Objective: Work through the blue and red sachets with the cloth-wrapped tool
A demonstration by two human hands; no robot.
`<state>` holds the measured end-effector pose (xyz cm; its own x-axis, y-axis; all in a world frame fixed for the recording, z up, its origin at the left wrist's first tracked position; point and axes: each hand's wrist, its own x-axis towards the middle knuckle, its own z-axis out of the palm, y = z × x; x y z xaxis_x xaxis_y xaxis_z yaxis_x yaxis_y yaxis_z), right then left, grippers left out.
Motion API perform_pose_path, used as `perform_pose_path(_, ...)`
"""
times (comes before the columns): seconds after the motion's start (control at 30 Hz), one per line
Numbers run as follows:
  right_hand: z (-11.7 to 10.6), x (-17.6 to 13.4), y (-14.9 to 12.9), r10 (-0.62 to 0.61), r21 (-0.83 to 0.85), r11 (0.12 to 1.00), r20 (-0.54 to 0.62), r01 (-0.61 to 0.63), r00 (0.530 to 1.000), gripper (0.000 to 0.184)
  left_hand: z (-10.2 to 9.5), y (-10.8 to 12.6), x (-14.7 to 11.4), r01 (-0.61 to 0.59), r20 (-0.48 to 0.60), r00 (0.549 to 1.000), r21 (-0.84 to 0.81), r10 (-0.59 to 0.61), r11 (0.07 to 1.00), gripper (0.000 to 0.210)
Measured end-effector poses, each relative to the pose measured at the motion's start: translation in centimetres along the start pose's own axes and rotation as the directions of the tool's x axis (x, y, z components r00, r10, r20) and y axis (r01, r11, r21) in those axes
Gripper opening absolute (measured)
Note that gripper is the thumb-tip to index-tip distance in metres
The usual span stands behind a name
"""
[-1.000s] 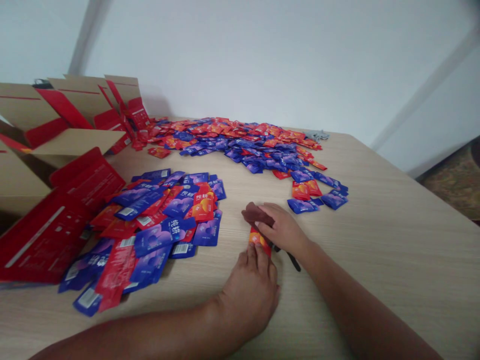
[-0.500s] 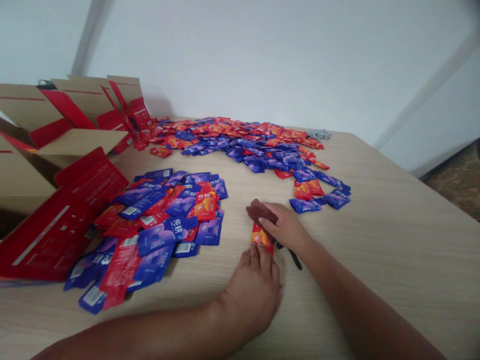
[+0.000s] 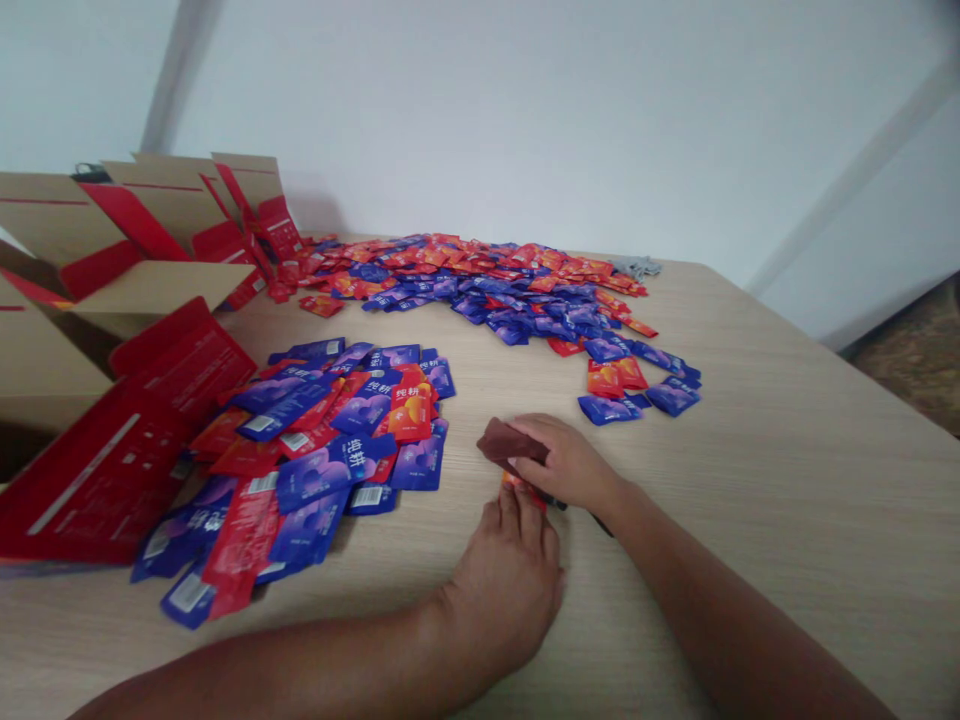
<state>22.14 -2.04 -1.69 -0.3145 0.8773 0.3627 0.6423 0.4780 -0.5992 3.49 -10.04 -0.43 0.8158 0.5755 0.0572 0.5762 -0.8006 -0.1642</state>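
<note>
The right hand (image 3: 566, 463) has fingers clamped on a brown piece (image 3: 506, 443); the left hand (image 3: 510, 570), grip unclear, touches an orange packet (image 3: 511, 478) nearer.

Pale wood-grain table (image 3: 810, 480) against a plain whitish wall (image 3: 525, 120), mottled brownish floor (image 3: 919, 350) at far right

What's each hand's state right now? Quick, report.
Left hand: fingers resting on a red-orange sachet; whether it grips cannot be told.
Right hand: closed, holding a brown cloth-like piece.
</note>
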Motion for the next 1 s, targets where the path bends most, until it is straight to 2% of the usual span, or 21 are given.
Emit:
perform_pose_path(0.17,0.2,0.1,0.1,0.025,-0.027,0.999,-0.026,-0.025,0.999,0.053,0.3,0.0,0.0,0.008,-0.016,1.000,-0.012,-0.008,1.000,0.056)
perform_pose_path(0.3,0.2,0.3,1.0,0.137,-0.084,0.985,-0.131,-0.149,0.982,0.044,0.3,0.0,-0.2,-0.007,-0.010,1.000,-0.026,0.007,1.000,0.054)
perform_pose_path(0.4,0.0,0.4,1.5,0.183,-0.084,0.977,-0.152,-0.197,0.971,0.041,0.1,-0.1,-0.2,-0.006,0.003,1.000,-0.032,0.007,0.999,0.054)
perform_pose_path(0.53,-0.2,0.3,1.2,0.111,-0.081,0.989,-0.136,-0.122,0.985,0.046,-0.1,-0.1,-0.1,-0.006,0.003,1.000,-0.024,0.006,1.000,0.054)
perform_pose_path(0.67,-0.1,0.0,0.4,-0.017,-0.039,0.999,-0.030,0.016,0.999,0.053,0.1,-0.2,0.0,-0.010,-0.018,1.000,-0.015,0.010,1.000,0.056)
perform_pose_path(0.73,0.0,-0.1,0.3,-0.038,-0.020,0.999,0.010,0.038,0.999,0.056,0.1,-0.2,0.0,-0.007,-0.019,1.000,-0.015,0.007,1.000,0.056)
perform_pose_path(0.83,0.2,0.0,0.5,0.011,-0.023,1.000,-0.014,-0.011,1.000,0.055,0.0,-0.2,0.0,-0.013,0.005,1.000,-0.030,0.013,0.999,0.056)
perform_pose_path(1.0,0.5,0.1,1.4,0.170,-0.072,0.981,-0.156,-0.183,0.973,0.049,0.2,-0.1,0.1,-0.003,0.023,1.000,-0.050,0.005,0.999,0.055)
